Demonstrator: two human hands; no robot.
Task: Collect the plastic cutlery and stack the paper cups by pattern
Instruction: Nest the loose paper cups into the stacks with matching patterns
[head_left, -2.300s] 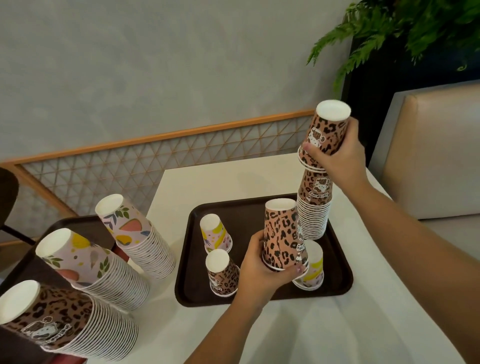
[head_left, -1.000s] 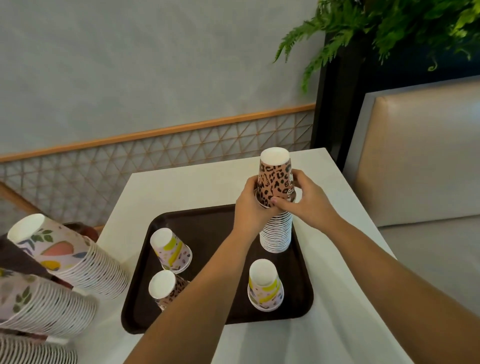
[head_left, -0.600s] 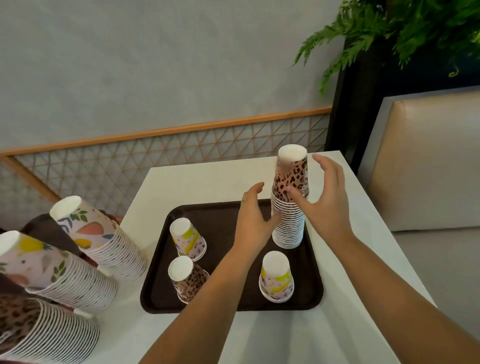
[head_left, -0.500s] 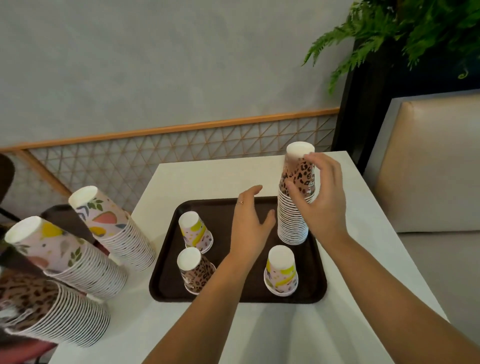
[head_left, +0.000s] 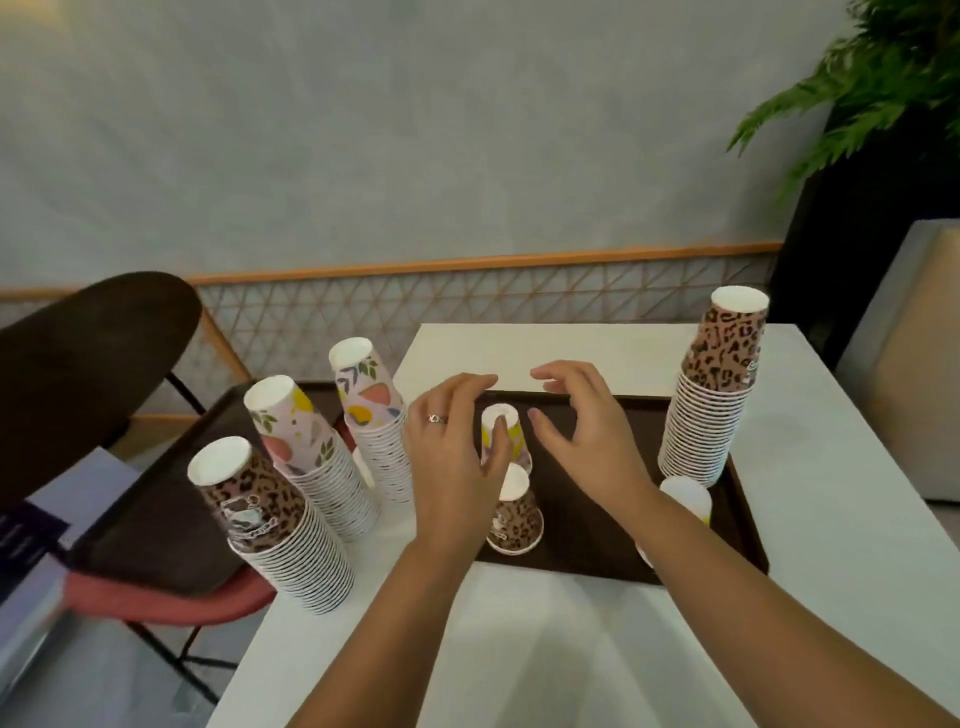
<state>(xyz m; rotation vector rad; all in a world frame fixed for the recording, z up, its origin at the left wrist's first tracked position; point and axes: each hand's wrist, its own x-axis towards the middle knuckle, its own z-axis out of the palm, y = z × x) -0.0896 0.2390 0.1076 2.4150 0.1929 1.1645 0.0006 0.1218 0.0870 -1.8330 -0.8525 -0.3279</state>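
Paper cups sit upside down on a flat dark brown tray (head_left: 582, 545): a tall leopard-spot stack (head_left: 714, 395) with ridged white rims at the tray's right end, one small yellow-splash cup (head_left: 501, 434) and one leopard cup (head_left: 514, 517) between the hands. The left hand (head_left: 452, 467), with a ring, has its thumb touching the yellow-splash cup, fingers loosely bent. The right hand (head_left: 582, 436) hovers beside it, fingers loosely bent, holding nothing.

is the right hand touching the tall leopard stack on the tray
Apart. The head view shows bare brown tray between the right hand and the tall leopard stack; the hand holds nothing.
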